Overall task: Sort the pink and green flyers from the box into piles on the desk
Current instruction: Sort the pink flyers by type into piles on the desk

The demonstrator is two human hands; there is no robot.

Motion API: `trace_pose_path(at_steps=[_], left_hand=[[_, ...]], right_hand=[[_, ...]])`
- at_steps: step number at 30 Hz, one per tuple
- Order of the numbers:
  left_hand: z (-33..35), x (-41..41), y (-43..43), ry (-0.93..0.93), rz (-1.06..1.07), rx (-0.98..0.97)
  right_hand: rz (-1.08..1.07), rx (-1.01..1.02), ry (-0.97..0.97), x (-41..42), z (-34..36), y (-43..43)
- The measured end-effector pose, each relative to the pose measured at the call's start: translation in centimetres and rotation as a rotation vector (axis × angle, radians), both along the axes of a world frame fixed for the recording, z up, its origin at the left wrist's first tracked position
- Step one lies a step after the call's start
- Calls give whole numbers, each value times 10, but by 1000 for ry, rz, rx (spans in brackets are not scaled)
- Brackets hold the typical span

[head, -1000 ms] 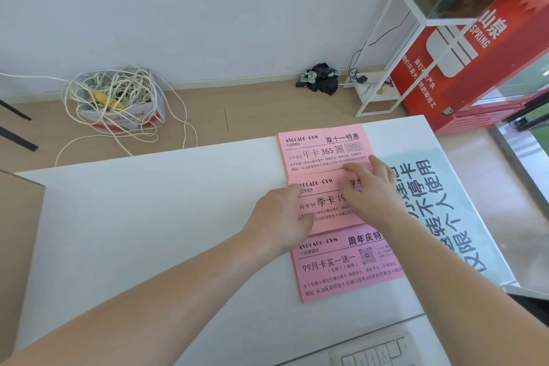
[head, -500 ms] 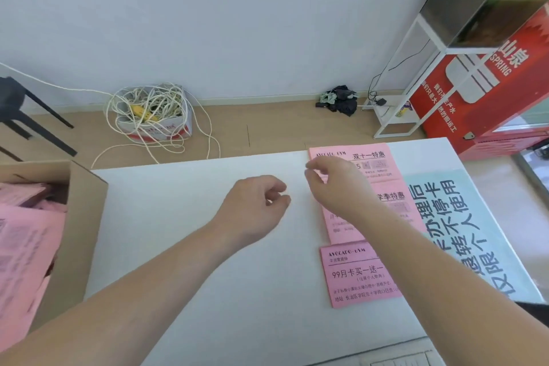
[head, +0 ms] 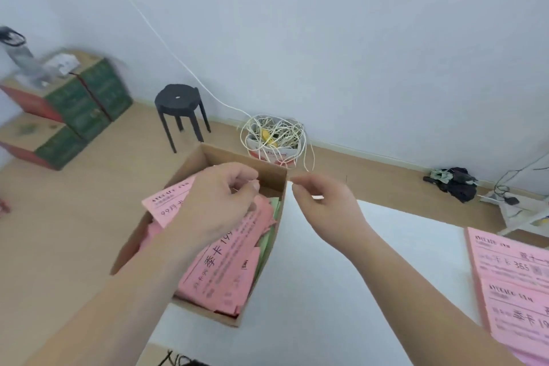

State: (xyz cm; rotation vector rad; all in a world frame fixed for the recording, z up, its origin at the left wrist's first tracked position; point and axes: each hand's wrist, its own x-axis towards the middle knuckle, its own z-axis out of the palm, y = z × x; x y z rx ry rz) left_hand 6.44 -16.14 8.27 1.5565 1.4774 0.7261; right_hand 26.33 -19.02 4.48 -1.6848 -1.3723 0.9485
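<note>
Both hands are hovering by the box [head: 231,159] now, having swung left from the pink pile [head: 517,279] where the right hand was half a second ago; the view is swinging left with them, so the box is sitting mid-frame and the pile is sliding to the right edge.

Nearest, two bare forearms are reaching in from the bottom edge over the white desk [head: 326,291]; the open cardboard box is standing at the desk's left end; pink flyers [head: 221,264] are lying loosely heaped inside it, and green flyers [head: 267,242] are showing along its right wall beneath the pink ones.

Above the box, the left hand [head: 217,205] is hanging with its fingers curled in toward the thumb, gripping nothing that can be seen; whether it is touching the top pink sheet cannot be told. Just right of the box wall, the right hand [head: 325,205] is floating over bare desk, fingers loosely curled, thumb and forefinger close together, holding nothing.

Further right, the pink pile is lying flat on the desk, well apart from both hands, its sheets overlapping down the desk.

Beyond the desk, on the wooden floor [head: 74,217], a black stool [head: 177,99] is standing behind the box; a tangle of pale cable [head: 274,134] is spilling over a small carton near the wall; green and red cartons [head: 89,98] are stacked at far left, blurred; a dark cloth [head: 456,183] is lying at far right.
</note>
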Motion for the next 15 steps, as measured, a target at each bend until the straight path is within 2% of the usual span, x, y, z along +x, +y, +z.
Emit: trace_pose_path(at_steps=[3, 7, 12, 15], left_hand=[[-19, -58, -3, 175, 58, 10], [-31, -99, -16, 198, 218, 30], [-47, -120, -17, 260, 45, -123], [-52, -122, -13, 268, -6, -94]], right_hand=[[66, 20, -24, -41, -12, 8], [188, 33, -199, -72, -42, 10], [222, 7, -478, -88, -66, 5], [222, 1, -541, -95, -64, 5]])
